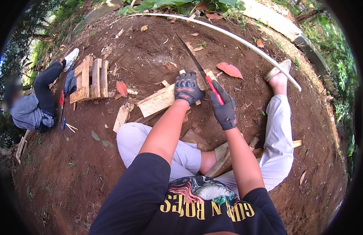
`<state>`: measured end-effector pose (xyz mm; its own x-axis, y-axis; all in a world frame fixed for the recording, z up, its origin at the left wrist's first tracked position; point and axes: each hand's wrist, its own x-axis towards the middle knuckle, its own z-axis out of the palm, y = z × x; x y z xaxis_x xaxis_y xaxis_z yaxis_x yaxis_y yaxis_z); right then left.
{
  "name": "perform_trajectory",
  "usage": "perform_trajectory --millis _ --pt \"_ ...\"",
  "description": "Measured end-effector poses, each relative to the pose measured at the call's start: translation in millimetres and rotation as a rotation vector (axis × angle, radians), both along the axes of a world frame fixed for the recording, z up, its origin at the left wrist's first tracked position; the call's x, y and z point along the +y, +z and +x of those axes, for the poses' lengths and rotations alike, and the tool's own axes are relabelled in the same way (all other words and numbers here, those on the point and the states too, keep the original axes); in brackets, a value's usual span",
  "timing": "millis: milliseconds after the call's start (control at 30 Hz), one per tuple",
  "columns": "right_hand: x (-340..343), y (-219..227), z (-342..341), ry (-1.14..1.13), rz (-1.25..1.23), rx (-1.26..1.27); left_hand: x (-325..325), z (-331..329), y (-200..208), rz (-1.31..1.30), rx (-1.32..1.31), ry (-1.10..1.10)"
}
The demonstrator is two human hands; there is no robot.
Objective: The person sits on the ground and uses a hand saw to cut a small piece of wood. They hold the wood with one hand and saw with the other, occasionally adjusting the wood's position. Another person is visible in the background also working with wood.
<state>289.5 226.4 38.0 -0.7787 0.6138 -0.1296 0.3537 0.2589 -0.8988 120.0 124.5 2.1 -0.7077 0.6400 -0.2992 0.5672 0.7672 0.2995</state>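
Observation:
My right hand [223, 105], in a black and grey glove with red trim, is closed round the red handle of a hand saw [194, 59]. The saw's long dark blade points away from me and to the left. In a matching glove, my left hand [187, 88] grips the right end of a pale wooden board [157, 100], its fingers bent over the wood. The saw's handle lies just right of that hand, beside more pale wood [210, 74]. Whether the blade touches any wood, I cannot tell.
My bent legs [281, 129] frame the work. Wood offcuts [122, 116] lie left of the board. Further left, a person [26, 109] sits by a small slatted wooden piece [90, 80]. A long pale strip [228, 37] arcs across the far side. A red leaf [230, 70] lies on the soil.

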Motion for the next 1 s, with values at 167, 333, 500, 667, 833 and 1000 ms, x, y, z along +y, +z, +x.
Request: perform_trajectory --millis 167,333,500,667,833,1000 --pt "-24.9 58.4 126.2 -0.030 -0.087 -0.199 2.6 -0.3 18.8 -0.076 -0.042 0.007" --pt "-43.5 132.4 219.3 0.029 0.073 -0.287 -1.1 1.4 5.6 -0.028 0.029 -0.007" --pt "-32.9 105.3 160.6 -0.026 -0.008 -0.257 -3.7 3.7 -4.2 -0.033 0.031 -0.014" --pt "3.5 15.7 4.9 0.027 0.039 -0.026 -3.3 2.8 -10.7 0.013 0.028 -0.014" --pt "4.8 -13.3 -37.0 0.011 0.003 0.055 -1.4 4.4 1.1 0.007 0.015 -0.020" --pt "-18.1 30.7 59.6 0.028 0.073 -0.043 -4.3 1.4 10.8 -0.062 0.016 0.008"
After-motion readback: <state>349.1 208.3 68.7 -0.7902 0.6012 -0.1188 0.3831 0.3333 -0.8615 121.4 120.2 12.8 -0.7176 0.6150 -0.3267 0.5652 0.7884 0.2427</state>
